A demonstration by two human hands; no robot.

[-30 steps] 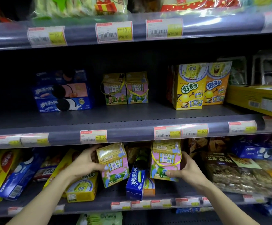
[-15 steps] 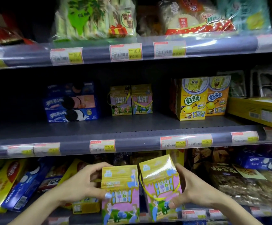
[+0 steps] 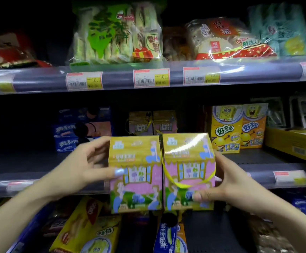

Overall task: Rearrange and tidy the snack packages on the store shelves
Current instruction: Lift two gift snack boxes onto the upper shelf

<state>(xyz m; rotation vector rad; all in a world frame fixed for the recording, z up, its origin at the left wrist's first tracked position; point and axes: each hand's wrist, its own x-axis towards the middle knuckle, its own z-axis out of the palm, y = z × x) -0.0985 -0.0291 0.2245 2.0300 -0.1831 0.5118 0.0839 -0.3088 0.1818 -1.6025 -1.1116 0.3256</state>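
— What have you got in your hands?

— Your left hand point(image 3: 86, 167) grips the left house box point(image 3: 135, 174) from its left side, thumb curled across the front with the painted nail on the pink wall. Your right hand point(image 3: 227, 185) grips the right house box point(image 3: 187, 170) from its right side, thumb pressed on the lower front.

— How do the two boxes sit against each other?

— Upright, side by side, inner edges touching. A yellow ribbon point(image 3: 188, 185) loops across the front of the right one. You hold both in the air, in front of the middle shelf edge point(image 3: 258, 175).

— And behind them?

— On the middle shelf, two more house boxes point(image 3: 152, 123) stand together, partly hidden by the ones you hold. Left of those is a stack of blue cookie boxes point(image 3: 83, 128); to the right stand two yellow cartoon boxes point(image 3: 238, 126), and a flat yellow carton point(image 3: 294, 143) lies at the far right.

— Above and below?

— Bagged snacks fill the top shelf, a green bag point(image 3: 115, 35) among them, with price tags point(image 3: 151, 78) along its edge. On the bottom shelf a yellow pack point(image 3: 88, 229) leans at the left, and a blue pack point(image 3: 166, 238) stands just under your boxes.
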